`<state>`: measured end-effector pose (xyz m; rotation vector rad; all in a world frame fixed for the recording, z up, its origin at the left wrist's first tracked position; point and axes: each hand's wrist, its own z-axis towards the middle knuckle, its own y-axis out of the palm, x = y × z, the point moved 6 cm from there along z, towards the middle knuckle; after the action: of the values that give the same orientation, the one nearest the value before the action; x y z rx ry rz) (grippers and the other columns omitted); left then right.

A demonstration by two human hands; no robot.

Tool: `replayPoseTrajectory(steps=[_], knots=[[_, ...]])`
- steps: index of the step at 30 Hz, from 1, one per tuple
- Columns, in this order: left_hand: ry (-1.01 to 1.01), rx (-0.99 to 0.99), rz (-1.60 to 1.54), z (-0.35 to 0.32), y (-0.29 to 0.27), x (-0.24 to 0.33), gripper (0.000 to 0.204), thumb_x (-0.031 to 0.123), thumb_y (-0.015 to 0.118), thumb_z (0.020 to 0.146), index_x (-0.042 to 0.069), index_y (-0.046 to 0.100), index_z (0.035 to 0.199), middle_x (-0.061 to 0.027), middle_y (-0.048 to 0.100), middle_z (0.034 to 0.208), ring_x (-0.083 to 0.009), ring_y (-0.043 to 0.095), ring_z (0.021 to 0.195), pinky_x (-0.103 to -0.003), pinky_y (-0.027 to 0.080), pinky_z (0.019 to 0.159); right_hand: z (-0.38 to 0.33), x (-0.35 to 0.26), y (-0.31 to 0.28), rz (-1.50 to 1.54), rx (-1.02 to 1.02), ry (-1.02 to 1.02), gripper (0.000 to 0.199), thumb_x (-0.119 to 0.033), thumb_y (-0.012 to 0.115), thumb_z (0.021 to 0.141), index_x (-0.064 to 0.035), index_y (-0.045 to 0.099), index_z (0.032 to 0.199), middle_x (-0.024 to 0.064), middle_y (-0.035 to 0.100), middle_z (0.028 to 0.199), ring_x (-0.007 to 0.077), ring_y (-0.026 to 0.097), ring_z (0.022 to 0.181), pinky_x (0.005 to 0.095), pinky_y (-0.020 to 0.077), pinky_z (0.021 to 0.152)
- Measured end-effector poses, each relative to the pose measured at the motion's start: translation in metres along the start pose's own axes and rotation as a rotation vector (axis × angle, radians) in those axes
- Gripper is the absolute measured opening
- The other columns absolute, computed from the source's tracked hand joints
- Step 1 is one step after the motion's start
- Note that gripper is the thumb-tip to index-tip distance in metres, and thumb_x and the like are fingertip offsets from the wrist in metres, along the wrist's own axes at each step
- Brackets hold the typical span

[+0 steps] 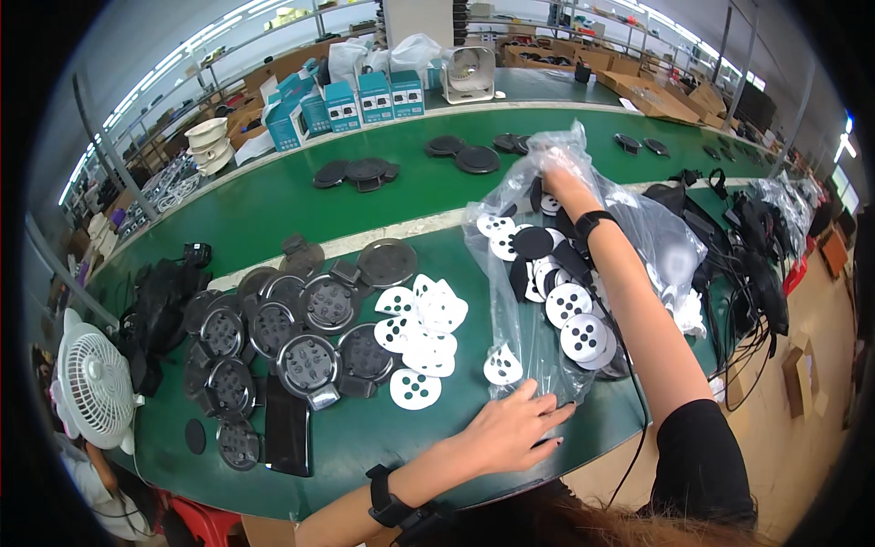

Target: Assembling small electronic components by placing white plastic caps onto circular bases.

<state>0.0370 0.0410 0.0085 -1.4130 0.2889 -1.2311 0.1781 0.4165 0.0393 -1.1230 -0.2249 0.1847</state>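
On green surface (365, 442): clear bag (513, 314) of white and black discs (581, 337), right of centre. Left hand (510, 430): fingers loosely spread at its near edge, gripping nothing; right hand (565, 182) at far end, grip unclear through plastic. Teal boxes (375, 97) behind, white fan (94, 380) left.

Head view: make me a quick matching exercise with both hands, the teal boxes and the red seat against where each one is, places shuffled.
Things
1. Right hand
2. Left hand
3. Teal boxes
4. Red seat

Places
A. Below the edge of the table
B. At the near end of the clear bag
C. Beyond the green belt
D. At the far end of the clear bag

Pairs: 1-D, 2-B, 3-C, 4-A
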Motion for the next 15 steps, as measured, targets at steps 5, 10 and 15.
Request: replayPoseTrajectory(steps=[5,10,15], knots=[[0.013,0.067,0.017,0.0,0.0,-0.002,0.045,0.025,0.06,0.081,0.015,0.056,0.125,-0.0024,0.048,0.087,-0.0214,0.041,0.076,-0.031,0.047,0.049,0.007,0.017,-0.005,0.202,-0.036,0.166,0.044,-0.008,0.063,0.072,-0.0107,0.058,0.115,0.0152,0.06,0.116,0.0351,0.053,0.113,0.042,0.0426,0.095],[0.007,0.169,-0.063,0.0,-0.004,-0.014,0.032,0.021,0.061,0.081,0.019,0.064,0.112,0.0012,0.053,0.081,-0.0212,0.042,0.071,-0.031,0.045,0.054,0.001,0.012,-0.016,0.18,0.027,-0.055,0.047,-0.002,0.06,0.072,-0.0104,0.057,0.118,0.0185,0.058,0.119,0.0354,0.053,0.112,0.0409,0.0418,0.096],[-0.063,0.201,-0.108,-0.001,-0.003,-0.02,0.023,0.019,0.062,0.079,0.02,0.069,0.102,0.0038,0.056,0.076,-0.0209,0.043,0.071,-0.031,0.044,0.06,-0.021,0.019,-0.04,0.364,0.006,-0.236,0.046,-0.01,0.065,0.075,-0.0103,0.055,0.12,0.0175,0.057,0.122,0.0349,0.051,0.115,0.0407,0.0395,0.098]])
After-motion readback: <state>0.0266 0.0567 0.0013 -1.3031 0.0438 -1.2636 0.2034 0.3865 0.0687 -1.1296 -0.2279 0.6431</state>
